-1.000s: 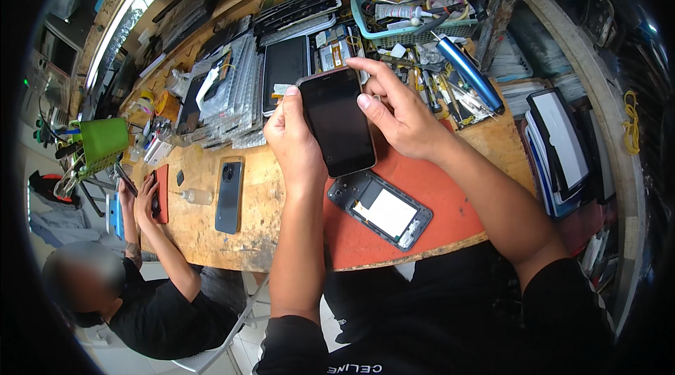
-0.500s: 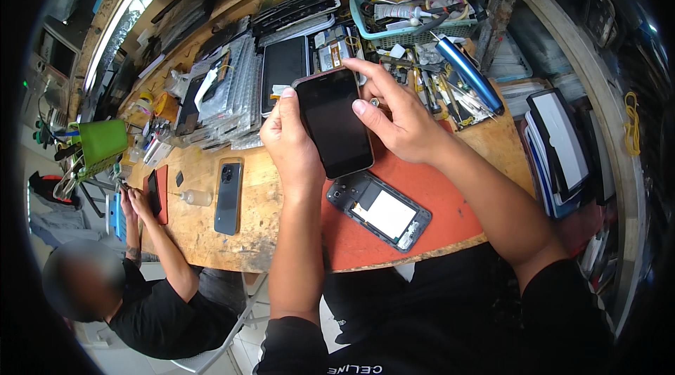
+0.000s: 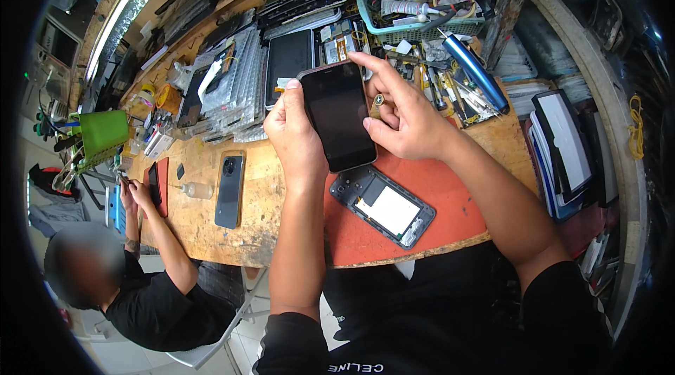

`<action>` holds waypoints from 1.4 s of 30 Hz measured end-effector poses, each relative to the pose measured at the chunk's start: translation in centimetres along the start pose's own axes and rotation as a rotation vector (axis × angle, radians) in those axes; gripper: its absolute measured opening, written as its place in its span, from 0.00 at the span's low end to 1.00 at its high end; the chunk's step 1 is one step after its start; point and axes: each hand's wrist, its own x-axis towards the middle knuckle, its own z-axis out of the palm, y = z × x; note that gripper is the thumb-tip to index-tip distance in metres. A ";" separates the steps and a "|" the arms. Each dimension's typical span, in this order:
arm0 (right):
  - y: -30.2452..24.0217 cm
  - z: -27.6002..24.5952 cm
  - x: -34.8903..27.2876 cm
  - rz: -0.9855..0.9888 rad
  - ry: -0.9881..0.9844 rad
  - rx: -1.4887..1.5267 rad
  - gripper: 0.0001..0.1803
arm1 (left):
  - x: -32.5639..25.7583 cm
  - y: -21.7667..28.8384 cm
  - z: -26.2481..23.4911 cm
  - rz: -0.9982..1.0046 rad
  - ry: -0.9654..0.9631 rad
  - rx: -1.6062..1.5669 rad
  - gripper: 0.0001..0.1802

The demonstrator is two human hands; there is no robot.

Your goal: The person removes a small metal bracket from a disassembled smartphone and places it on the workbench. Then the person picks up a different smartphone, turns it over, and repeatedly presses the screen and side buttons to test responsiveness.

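A smartphone (image 3: 339, 118) with a dark screen is held upright above the bench, its screen facing me. Around its left edge my left hand (image 3: 297, 137) is closed, the thumb lying along the rim. My right hand (image 3: 416, 122) grips the other side, with the index finger at the top corner and the thumb bent at the right edge. A small brass-coloured round end (image 3: 380, 100), perhaps of a tool handle, pokes out among the right fingers. Below the phone, an opened phone body (image 3: 385, 208) with a white inner panel lies on a red mat (image 3: 457, 203).
Left of my forearm lie another phone (image 3: 230, 189) and a clear bottle (image 3: 197, 191). Behind are stacked screens (image 3: 242, 87), a teal basket (image 3: 422, 27) of supplies and a blue cylindrical tool (image 3: 475, 73). A co-worker (image 3: 165, 305) sits at the left, hands on a device.
My right thumb has slid off the screen down to the phone's right edge. The brass-coloured end shows more clearly between the right fingers. The whole view has shifted slightly.
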 end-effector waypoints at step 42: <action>0.1 0.1 -0.1 -0.006 0.016 0.072 0.52 | -0.1 0.5 0.1 0.043 -0.005 -0.046 0.21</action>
